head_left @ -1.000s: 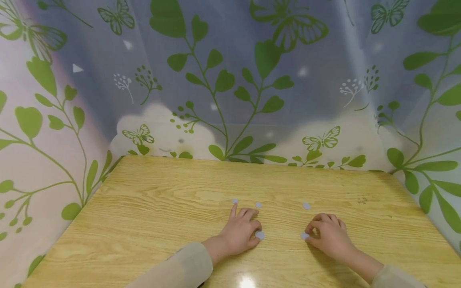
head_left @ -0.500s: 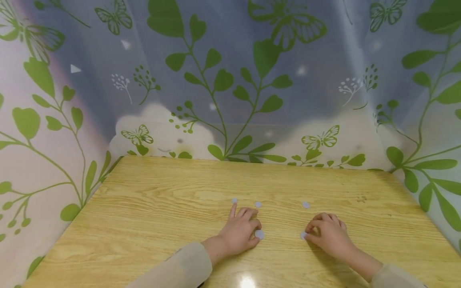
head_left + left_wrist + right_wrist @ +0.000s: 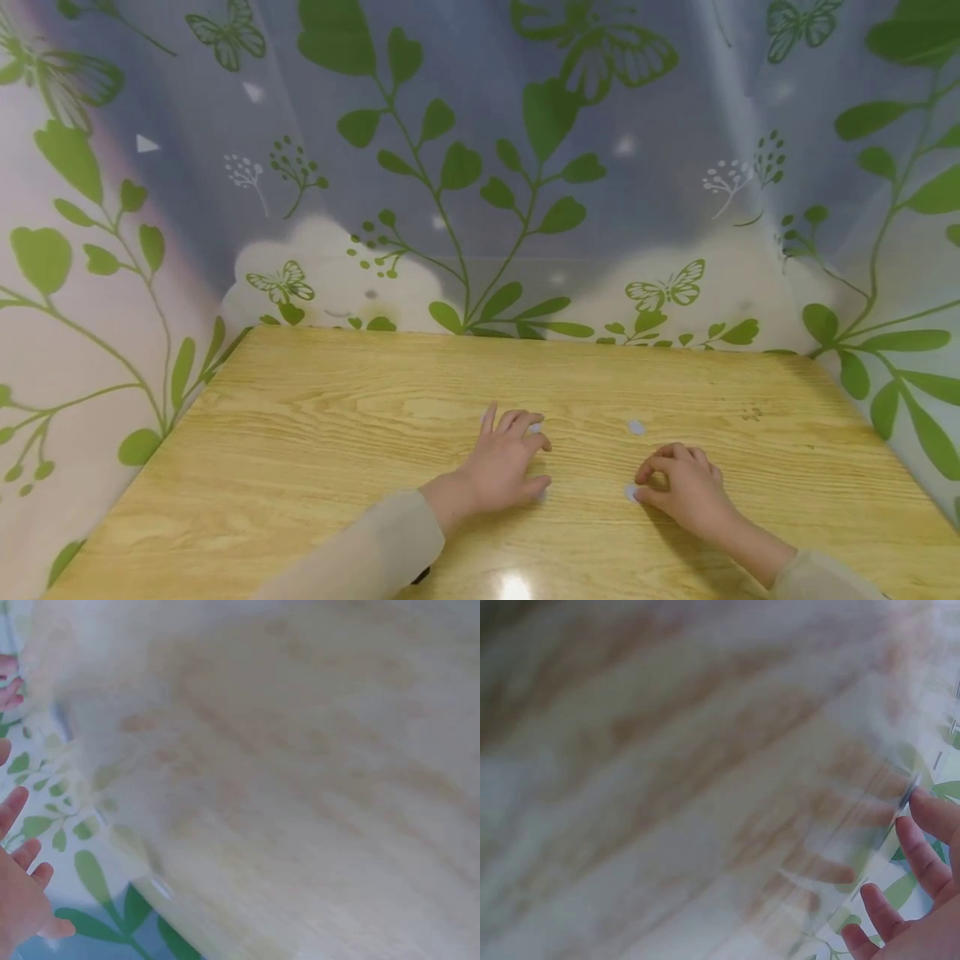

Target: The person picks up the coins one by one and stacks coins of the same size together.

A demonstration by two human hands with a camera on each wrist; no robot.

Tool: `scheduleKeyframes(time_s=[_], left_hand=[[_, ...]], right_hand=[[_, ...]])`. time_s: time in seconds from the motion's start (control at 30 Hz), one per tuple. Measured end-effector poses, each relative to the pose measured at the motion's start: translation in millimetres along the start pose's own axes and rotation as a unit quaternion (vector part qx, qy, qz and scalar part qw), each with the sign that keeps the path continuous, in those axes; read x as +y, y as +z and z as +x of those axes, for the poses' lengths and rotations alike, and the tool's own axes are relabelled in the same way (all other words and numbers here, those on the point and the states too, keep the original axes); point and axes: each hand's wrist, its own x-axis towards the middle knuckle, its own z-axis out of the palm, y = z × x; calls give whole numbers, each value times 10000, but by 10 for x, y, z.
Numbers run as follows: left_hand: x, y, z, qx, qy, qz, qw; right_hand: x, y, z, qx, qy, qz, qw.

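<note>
Several small pale round discs lie on the wooden table. In the head view my left hand (image 3: 501,468) has its fingers spread, the thumb over a near disc (image 3: 542,495) that is mostly hidden. Its longer fingers overlap a far disc (image 3: 535,427). My right hand (image 3: 686,492) has thumb and forefinger bent together at the edge of another near disc (image 3: 631,492), pinching it. Beyond that hand one more disc (image 3: 637,427) lies untouched. In the right wrist view the fingertips (image 3: 919,796) meet a thin disc edge, seen side-on.
The table (image 3: 337,392) has light wood grain and a bright reflection (image 3: 515,587) at its near side. A curtain (image 3: 480,208) with green leaves and butterflies encloses its back and sides. Both wrist views are hazy, filled mostly by the blurred tabletop.
My left hand has released the near disc between thumb and forefinger, spread its fingers and shifted slightly forward over the far discs. My right hand stays in place at its disc.
</note>
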Motion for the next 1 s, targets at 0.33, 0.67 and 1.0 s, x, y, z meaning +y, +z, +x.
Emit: scheduleKeyframes(time_s=[0.33, 0.67, 1.0], left_hand=[[35, -62, 176, 52, 39, 108, 9999], [217, -159, 663, -294, -32, 189, 9994], [305, -34, 1101, -785, -523, 395, 9948]], right_hand=[[35, -73, -35, 100, -67, 3, 9999], [69, -43, -50, 259, 131, 69, 9996], [38, 36, -45, 232, 208, 343, 9989]])
